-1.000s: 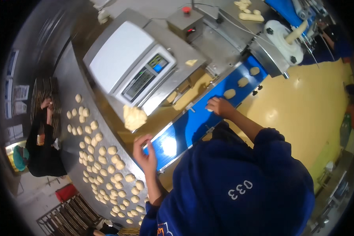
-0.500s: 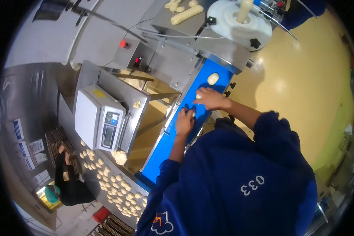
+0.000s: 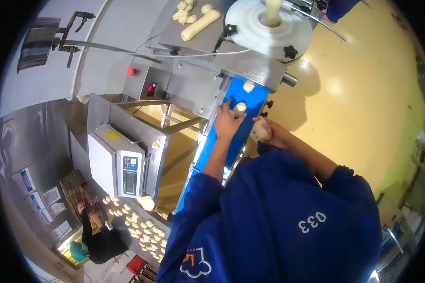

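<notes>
Over the blue conveyor belt (image 3: pixel 247 99) reaches my left hand (image 3: pixel 226 123), its fingers spread toward a pale, rounded dough piece (image 3: pixel 240 108). A bit of pale dough also shows between its thumb and fingers; whether it is gripped is unclear. Just off the belt's right edge, my right hand (image 3: pixel 275 135) has its fingers wrapped round a larger dough piece (image 3: pixel 261 129). Farther up the belt, near the machine's outlet, lies another dough piece (image 3: pixel 249 86).
A steel machine with a white round plate (image 3: pixel 288 40) stands at the far end. Left are a white scale (image 3: pixel 115 160), a control box with red button (image 3: pixel 146 81), and a steel table (image 3: pixel 138 239) with many dough pieces. A co-worker (image 3: pixel 101 243) reaches toward brown stacked trays (image 3: pixel 78 188).
My right hand has left the belt toward the right and now holds dough. My left hand has moved up the belt, its fingers spreading. Another dough piece has appeared by the outlet.
</notes>
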`<action>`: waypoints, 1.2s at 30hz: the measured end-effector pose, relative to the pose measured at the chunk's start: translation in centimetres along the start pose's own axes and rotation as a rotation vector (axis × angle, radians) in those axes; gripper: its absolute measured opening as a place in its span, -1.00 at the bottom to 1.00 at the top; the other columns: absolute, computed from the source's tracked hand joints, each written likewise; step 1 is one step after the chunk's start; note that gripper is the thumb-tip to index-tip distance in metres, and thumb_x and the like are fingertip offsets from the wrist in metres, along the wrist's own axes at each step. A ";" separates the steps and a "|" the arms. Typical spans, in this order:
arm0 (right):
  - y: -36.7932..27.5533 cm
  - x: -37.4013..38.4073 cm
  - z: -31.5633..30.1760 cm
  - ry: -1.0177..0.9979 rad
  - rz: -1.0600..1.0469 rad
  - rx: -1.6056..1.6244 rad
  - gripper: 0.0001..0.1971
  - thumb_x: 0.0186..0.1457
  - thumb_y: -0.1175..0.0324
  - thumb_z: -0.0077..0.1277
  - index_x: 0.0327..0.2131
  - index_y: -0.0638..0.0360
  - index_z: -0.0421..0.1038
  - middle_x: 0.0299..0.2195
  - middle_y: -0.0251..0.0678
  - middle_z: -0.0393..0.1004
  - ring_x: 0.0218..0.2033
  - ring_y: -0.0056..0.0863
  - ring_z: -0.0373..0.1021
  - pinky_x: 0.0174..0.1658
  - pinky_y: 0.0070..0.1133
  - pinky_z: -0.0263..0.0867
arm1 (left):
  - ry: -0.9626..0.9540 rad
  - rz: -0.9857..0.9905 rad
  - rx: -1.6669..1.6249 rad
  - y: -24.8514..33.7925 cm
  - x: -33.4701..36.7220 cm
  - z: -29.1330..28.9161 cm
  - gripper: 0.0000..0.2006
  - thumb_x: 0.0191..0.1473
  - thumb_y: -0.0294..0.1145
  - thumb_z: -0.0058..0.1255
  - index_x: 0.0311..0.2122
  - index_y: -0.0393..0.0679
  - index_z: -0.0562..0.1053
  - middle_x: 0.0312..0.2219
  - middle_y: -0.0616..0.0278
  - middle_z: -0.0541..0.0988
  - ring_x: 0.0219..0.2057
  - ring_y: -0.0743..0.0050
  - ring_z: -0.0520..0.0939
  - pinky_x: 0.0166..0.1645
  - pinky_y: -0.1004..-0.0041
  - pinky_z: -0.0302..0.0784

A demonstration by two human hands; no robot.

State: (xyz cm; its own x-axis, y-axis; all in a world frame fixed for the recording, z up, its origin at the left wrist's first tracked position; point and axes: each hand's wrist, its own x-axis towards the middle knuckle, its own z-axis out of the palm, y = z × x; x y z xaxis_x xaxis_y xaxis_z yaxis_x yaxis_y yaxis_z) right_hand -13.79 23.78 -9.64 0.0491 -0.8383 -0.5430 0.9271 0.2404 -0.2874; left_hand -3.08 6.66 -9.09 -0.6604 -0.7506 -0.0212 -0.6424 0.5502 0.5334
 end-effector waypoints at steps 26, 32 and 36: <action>8.8 17.1 36.1 -0.739 -0.311 -0.649 -0.52 -0.03 0.50 -0.09 0.04 0.06 0.20 -0.29 -0.33 0.39 -0.34 -0.66 0.37 -0.40 -0.67 0.34 | 0.794 -0.254 -1.995 -6.3 -22.4 -18.4 -0.41 -0.10 -0.33 0.13 0.07 -0.06 0.19 -0.32 0.43 0.41 -0.43 0.67 0.40 -0.49 0.65 0.31; 3.3 8.6 16.6 -0.381 0.072 -0.749 -0.66 0.07 0.44 -0.08 -0.04 0.07 0.27 -0.21 -0.43 0.33 -0.27 -0.62 0.38 -0.25 -0.67 0.37 | 0.875 -0.401 -1.266 -9.1 -21.1 -28.0 -0.56 -0.02 -0.29 0.00 0.00 -0.08 0.24 0.01 0.22 0.35 -0.24 0.46 0.45 -0.29 0.56 0.41; -0.1 5.9 5.5 -0.374 -0.506 -1.571 -0.69 -0.08 0.48 0.03 -0.17 0.11 0.36 -0.21 -0.24 0.32 -0.23 -0.34 0.34 -0.16 -0.52 0.31 | 0.878 -0.495 -0.839 -9.2 -14.7 -35.2 -0.47 -0.08 -0.27 0.11 0.01 -0.26 0.30 -0.16 0.18 0.48 -0.41 0.59 0.46 -0.45 0.61 0.40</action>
State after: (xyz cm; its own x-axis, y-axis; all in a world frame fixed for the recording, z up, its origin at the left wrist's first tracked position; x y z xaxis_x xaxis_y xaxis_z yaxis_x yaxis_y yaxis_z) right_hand -11.55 16.14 -8.46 0.1769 -0.9840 -0.0211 -0.3504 -0.0430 -0.9356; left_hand 26.20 -0.25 16.08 0.2503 -0.9680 0.0193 -0.0960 -0.0049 0.9954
